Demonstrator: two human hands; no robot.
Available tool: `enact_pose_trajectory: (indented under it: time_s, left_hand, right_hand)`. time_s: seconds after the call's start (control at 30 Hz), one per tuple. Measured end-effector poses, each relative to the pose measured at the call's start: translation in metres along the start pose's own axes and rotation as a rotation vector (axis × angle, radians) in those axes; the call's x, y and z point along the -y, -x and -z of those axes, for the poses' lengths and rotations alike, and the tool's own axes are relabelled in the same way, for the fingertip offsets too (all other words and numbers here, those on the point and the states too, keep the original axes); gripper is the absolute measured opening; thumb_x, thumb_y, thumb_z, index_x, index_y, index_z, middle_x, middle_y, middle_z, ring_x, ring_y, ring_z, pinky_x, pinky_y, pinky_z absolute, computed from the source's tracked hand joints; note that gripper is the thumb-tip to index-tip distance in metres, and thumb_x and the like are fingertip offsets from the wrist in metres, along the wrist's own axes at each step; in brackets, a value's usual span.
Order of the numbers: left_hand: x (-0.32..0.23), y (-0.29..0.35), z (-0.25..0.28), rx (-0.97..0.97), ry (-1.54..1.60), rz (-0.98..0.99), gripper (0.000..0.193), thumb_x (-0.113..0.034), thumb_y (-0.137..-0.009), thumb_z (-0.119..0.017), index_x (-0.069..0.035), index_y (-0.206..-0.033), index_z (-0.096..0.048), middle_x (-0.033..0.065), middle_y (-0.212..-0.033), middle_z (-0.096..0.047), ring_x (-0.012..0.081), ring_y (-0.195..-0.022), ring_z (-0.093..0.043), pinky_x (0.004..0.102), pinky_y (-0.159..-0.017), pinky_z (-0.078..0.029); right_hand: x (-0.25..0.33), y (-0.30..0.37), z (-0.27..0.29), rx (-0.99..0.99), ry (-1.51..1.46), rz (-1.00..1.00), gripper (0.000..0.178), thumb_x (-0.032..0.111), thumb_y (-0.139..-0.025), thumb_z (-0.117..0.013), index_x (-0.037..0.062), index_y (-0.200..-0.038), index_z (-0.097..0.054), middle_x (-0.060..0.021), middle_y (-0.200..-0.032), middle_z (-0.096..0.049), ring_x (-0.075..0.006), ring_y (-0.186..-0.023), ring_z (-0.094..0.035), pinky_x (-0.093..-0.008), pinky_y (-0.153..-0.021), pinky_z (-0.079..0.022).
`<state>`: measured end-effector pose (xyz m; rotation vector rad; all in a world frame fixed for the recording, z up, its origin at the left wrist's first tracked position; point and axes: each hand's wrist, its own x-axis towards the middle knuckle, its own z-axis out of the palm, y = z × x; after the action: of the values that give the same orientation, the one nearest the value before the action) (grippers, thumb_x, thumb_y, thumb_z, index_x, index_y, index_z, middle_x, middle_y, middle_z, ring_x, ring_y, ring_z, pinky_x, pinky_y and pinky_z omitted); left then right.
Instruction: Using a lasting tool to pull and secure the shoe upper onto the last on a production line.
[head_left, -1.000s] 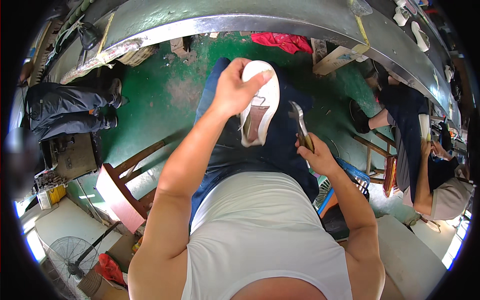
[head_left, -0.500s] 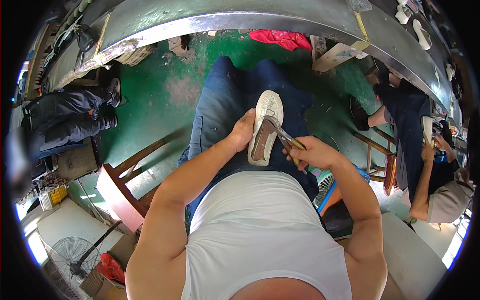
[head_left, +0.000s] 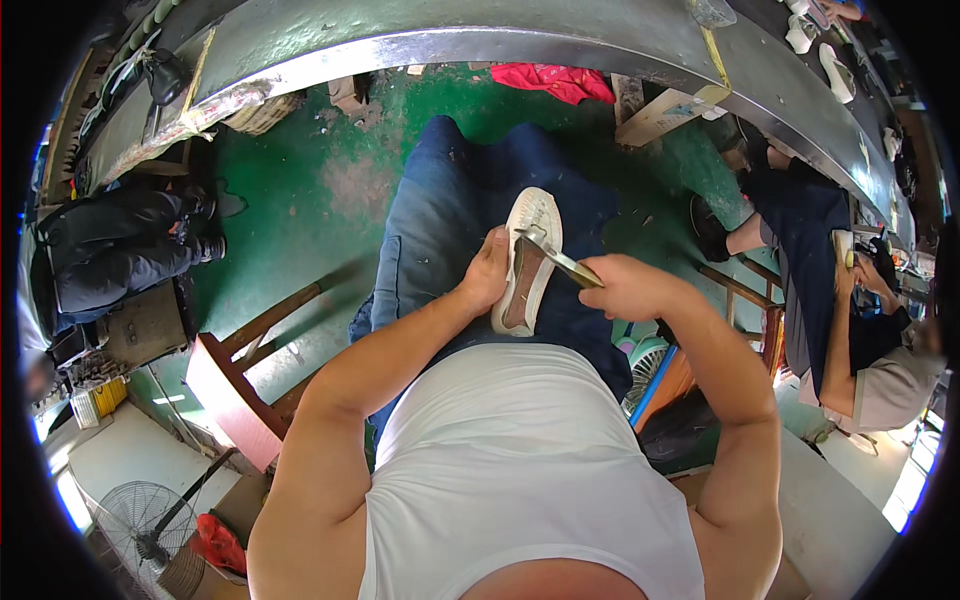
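A cream woven slip-on shoe (head_left: 536, 210) rests over my thighs, toe pointing away from me and its brown insole showing. Along the shoe's left side, my left hand (head_left: 487, 268) is closed round it, with the thumb near the opening's front edge. My right hand (head_left: 635, 287) grips the yellowish handles of a pair of metal pliers (head_left: 564, 262). The head of the pliers lies at the front rim of the shoe's opening. Whether its jaws pinch the material is too small to tell.
Ahead curves a long metal-edged workbench (head_left: 460, 45). A red cloth (head_left: 555, 80) lies on the floor beneath it. To the left stands a wooden chair (head_left: 235, 395). Another person (head_left: 850, 330) sits at right holding a shoe; dark-trousered legs (head_left: 130, 240) show at left. A fan (head_left: 145, 520) stands behind.
The pliers' handles, spread before, are now closed together in my right hand, which has risen and turned. My left hand stays on the shoe. The view has shifted slightly.
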<state>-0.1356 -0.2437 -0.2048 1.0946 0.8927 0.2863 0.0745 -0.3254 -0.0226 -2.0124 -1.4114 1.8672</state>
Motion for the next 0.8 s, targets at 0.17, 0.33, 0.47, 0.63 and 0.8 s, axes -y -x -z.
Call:
enact_pose_trajectory:
  time_s: [0.17,0.33,0.47,0.63,0.8]
  left_hand:
    - [0.009,0.002,-0.003,-0.031,-0.073,-0.11,0.056,-0.045,-0.109,-0.025,-0.003,-0.14,-0.043,0.0197,-0.122,-0.059,0.0269,-0.118,-0.054,0.0356,-0.104,-0.041]
    - [-0.002,0.015,0.001,-0.016,0.166,0.014,0.054,-0.044,-0.108,-0.029,-0.003,-0.142,-0.039,0.015,-0.128,-0.055,0.024,-0.119,-0.053,0.0369,-0.103,-0.042]
    - [-0.032,0.015,0.008,0.097,0.401,0.179,0.058,-0.05,-0.104,-0.045,-0.005,-0.141,-0.04,0.0108,-0.128,-0.056,0.0199,-0.117,-0.054,0.0379,-0.101,-0.046]
    - [-0.043,0.009,0.004,0.072,0.375,0.182,0.059,-0.043,-0.098,-0.062,-0.006,-0.139,-0.043,0.0097,-0.123,-0.059,0.0185,-0.112,-0.057,0.036,-0.097,-0.049]
    - [-0.045,0.007,-0.003,0.034,0.319,0.156,0.061,-0.045,-0.094,-0.068,-0.005,-0.134,-0.047,0.0096,-0.118,-0.062,0.0185,-0.108,-0.058,0.0358,-0.094,-0.05]
  right_hand:
    - [0.021,-0.018,0.036,0.217,0.013,-0.204,0.022,0.021,-0.096,-0.058,-0.0006,-0.097,-0.062,-0.0081,-0.082,-0.066,-0.0193,-0.073,-0.066,-0.037,-0.064,-0.056]
    - [0.002,-0.033,0.008,0.013,0.35,0.086,0.03,0.025,-0.095,-0.059,-0.0047,-0.095,-0.061,-0.0244,-0.086,-0.067,-0.0422,-0.082,-0.066,-0.0486,-0.073,-0.052]
    - [-0.034,-0.046,-0.054,-0.279,0.011,0.151,0.027,0.025,-0.093,-0.06,-0.0018,-0.093,-0.061,-0.0248,-0.087,-0.067,-0.0443,-0.086,-0.065,-0.0511,-0.075,-0.049]
    - [-0.038,-0.049,-0.093,-0.417,-0.209,0.104,0.029,0.026,-0.093,-0.062,-0.0025,-0.098,-0.062,-0.0233,-0.084,-0.066,-0.0453,-0.081,-0.063,-0.0497,-0.074,-0.05]
    - [-0.051,-0.044,-0.088,-0.207,-0.626,0.021,0.025,0.024,-0.097,-0.059,0.0004,-0.103,-0.063,-0.0113,-0.083,-0.067,-0.0228,-0.069,-0.065,-0.0337,-0.053,-0.048]
